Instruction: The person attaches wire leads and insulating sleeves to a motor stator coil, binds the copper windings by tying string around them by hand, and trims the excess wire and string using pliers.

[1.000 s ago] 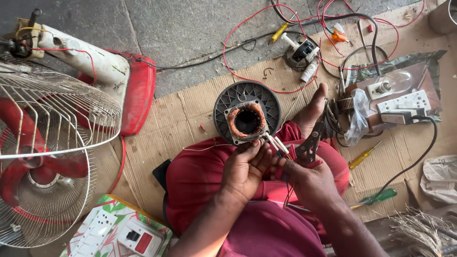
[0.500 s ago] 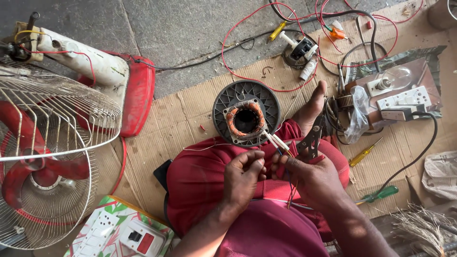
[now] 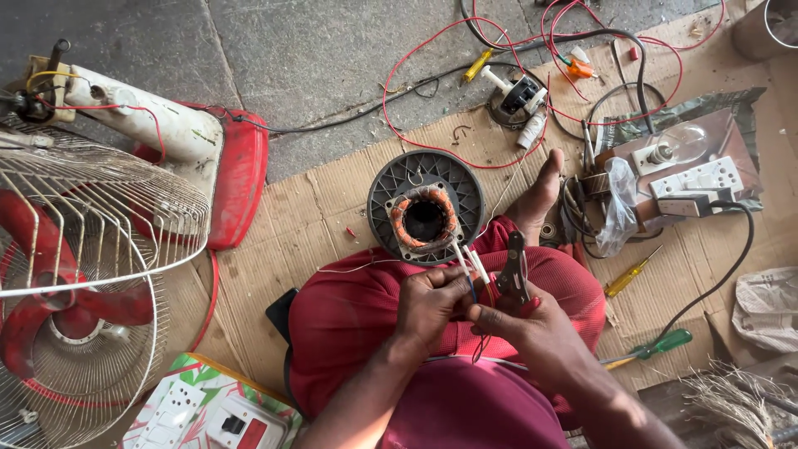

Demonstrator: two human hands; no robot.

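I sit cross-legged in red trousers on cardboard (image 3: 316, 208). A round grey motor housing (image 3: 426, 206) with an orange copper winding rests against my knee. White-sleeved wires (image 3: 468, 262) run from the winding down to my hands. My left hand (image 3: 431, 301) pinches those wires between thumb and fingers. My right hand (image 3: 519, 320) touches the same wires and grips a pair of dark pliers (image 3: 514, 270), jaws pointing up. Both hands meet above my lap.
A red-bladed table fan (image 3: 75, 274) with wire guard lies at left. A switch board (image 3: 212, 411) sits near my left knee. Test board with bulb and sockets (image 3: 682, 170), red wires (image 3: 432, 108), yellow screwdriver (image 3: 632, 273) and green screwdriver (image 3: 657, 345) lie at right.
My hands drew slightly closer together on the wires, and the pliers stay upright in my right hand. The motor housing has not moved.
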